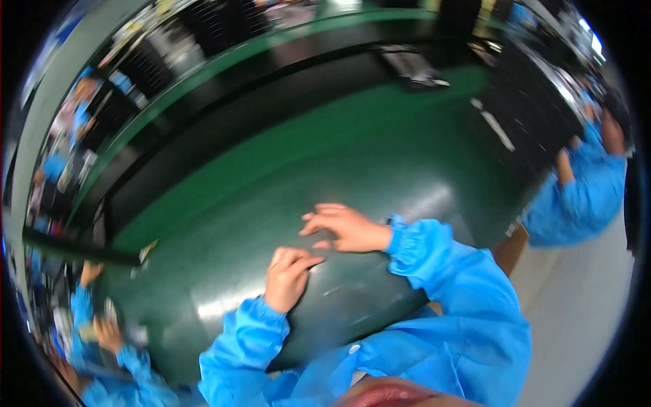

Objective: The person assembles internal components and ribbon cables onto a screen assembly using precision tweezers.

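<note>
the person's left hand [288, 278] and right hand [347, 229] are near each other over the green table [237, 251], which spreads beneath and ahead of them. the right thumb and fingers are parted; whether the left pinches something small cannot be told. how much is done or left is unclear, though this looks like a pause between steps. the tabletop looks smooth and shiny, with pale glare.

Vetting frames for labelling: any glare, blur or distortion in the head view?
Head view: glare on the green table, left of the left sleeve and beyond the right hand; far green ledge bowed by the fisheye, corners black; background smeared, the co-worker at right soft; left hand and right hand clearer.
</note>
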A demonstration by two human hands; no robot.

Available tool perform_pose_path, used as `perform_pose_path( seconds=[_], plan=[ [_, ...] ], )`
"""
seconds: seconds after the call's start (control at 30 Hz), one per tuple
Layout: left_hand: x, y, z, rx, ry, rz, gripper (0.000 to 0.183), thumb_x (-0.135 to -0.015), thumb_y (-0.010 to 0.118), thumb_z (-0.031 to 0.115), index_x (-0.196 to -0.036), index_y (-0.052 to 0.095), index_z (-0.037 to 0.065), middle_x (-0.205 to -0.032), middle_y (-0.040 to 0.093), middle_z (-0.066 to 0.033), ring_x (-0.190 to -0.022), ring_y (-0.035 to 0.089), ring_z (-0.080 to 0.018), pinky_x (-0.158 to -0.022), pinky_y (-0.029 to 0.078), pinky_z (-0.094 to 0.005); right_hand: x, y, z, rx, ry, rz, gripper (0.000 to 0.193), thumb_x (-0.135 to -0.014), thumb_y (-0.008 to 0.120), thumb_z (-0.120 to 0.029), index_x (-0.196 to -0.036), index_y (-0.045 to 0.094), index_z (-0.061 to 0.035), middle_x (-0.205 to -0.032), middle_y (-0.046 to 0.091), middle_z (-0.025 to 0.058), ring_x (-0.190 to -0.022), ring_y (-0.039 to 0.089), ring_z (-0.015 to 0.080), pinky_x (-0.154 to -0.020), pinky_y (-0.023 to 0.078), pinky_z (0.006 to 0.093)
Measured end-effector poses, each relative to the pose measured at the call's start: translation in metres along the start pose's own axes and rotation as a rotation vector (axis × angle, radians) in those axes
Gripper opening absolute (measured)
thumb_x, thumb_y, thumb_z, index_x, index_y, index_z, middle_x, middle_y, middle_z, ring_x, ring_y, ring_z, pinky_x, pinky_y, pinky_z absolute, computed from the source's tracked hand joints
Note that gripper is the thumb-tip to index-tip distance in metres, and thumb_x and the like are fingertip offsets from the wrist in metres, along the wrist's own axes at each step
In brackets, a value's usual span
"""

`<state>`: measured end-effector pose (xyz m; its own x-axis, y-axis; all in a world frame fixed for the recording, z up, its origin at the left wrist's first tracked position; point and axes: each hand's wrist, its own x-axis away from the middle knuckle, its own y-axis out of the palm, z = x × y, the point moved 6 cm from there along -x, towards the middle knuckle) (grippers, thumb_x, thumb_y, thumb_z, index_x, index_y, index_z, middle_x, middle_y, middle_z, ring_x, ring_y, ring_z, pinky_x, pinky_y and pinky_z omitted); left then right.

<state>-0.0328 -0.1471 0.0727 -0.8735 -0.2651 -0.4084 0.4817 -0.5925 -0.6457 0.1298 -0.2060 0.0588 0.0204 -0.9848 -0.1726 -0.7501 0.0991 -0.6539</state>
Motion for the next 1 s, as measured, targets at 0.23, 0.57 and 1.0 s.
perform_pose_path(
  seconds=[0.23, 0.57, 1.0],
  plan=[
    [-0.002, 0.003, 0.012, -0.064, -0.078, -0.032, 0.043, -0.069, 0.062, -0.015, -0.097, 0.079, 0.012, -0.088, 0.058, -0.0078, -0.086, 0.054, -0.0283, -0.077, 0.048, -0.0377, 0.008, -0.001, -0.001, -0.020, -0.180, 0.119, 0.036, -0.089, 0.071, -0.039, -0.110, 0.060, -0.0118, -0.108, 0.068, 0.0038, -0.104, 0.064, 0.0284, -0.113, 0.037, 0.0482],
    [0.000, 0.004, 0.015, -0.077, -0.101, -0.063, 0.041, -0.069, 0.061, -0.014, -0.095, 0.079, 0.011, -0.089, 0.058, -0.0070, -0.090, 0.054, -0.0273, -0.081, 0.048, -0.0365, 0.010, -0.002, -0.007, -0.078, -0.073, 0.022, 0.038, -0.084, 0.078, -0.018, -0.116, 0.061, -0.0094, -0.114, 0.068, 0.0030, -0.115, 0.062, 0.0249, -0.117, 0.033, 0.0478],
    [-0.004, 0.004, 0.019, -0.071, -0.102, -0.054, 0.041, -0.069, 0.062, -0.013, -0.097, 0.079, 0.011, -0.090, 0.059, -0.0072, -0.089, 0.056, -0.0269, -0.080, 0.049, -0.0368, 0.012, -0.009, -0.008, -0.076, -0.086, 0.047, 0.037, -0.083, 0.079, -0.018, -0.114, 0.061, -0.0113, -0.111, 0.069, 0.0022, -0.114, 0.062, 0.0256, -0.117, 0.034, 0.0475]
  ],
)
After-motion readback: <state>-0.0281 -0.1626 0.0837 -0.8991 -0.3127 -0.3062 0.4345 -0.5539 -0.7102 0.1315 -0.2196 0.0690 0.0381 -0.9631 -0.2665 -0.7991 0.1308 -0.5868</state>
